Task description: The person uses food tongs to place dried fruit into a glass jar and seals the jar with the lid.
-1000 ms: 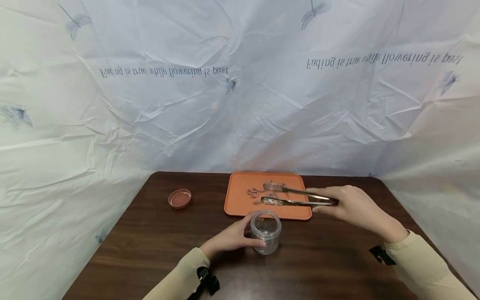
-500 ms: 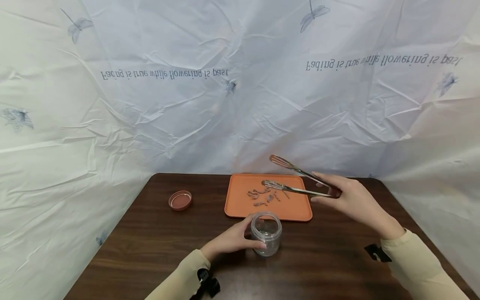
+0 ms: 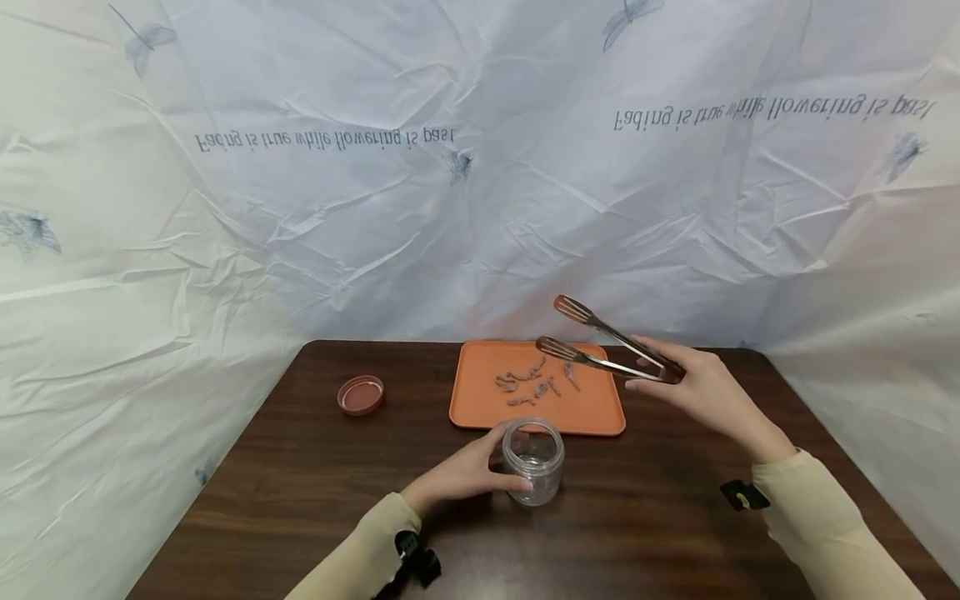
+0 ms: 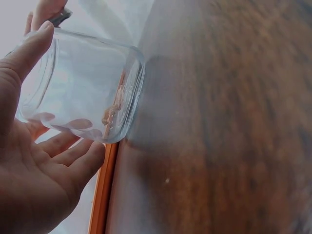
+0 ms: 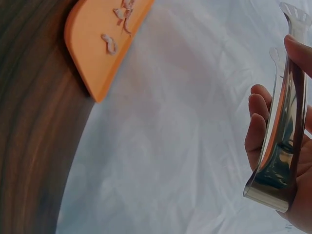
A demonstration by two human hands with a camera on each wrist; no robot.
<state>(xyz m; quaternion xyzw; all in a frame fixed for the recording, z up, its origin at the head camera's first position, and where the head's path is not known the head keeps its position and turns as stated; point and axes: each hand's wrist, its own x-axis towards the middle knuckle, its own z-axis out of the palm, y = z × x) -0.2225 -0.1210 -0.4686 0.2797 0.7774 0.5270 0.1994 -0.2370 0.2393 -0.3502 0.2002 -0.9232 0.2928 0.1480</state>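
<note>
My left hand [image 3: 465, 472] holds a clear jar [image 3: 543, 486] upright on the table from its left side, thumb across the front and fingers behind. The jar's mouth faces up without a lid. In my right hand [image 3: 711, 393] is a pair of metal tongs [image 5: 280, 163], gripped near the hinge end. Their two slotted tips stand apart above the back of the orange tray [image 3: 474, 408], with nothing between them. Several small brownish, twisted pieces [image 3: 542, 389] lie scattered on the tray. Through the jar wall in the left wrist view, similar pieces [image 4: 111, 116] show.
A reddish-brown round lid [image 3: 361, 395] lies on the dark wooden table [image 3: 300, 492], left of the tray. White printed sheeting [image 3: 480, 242] hangs close behind the table's back edge and along both sides. The tray sits just beyond the jar.
The tongs, low over the tray's pieces a second ago, have risen away toward the back and spread wider. My left hand and the jar have stayed in place.
</note>
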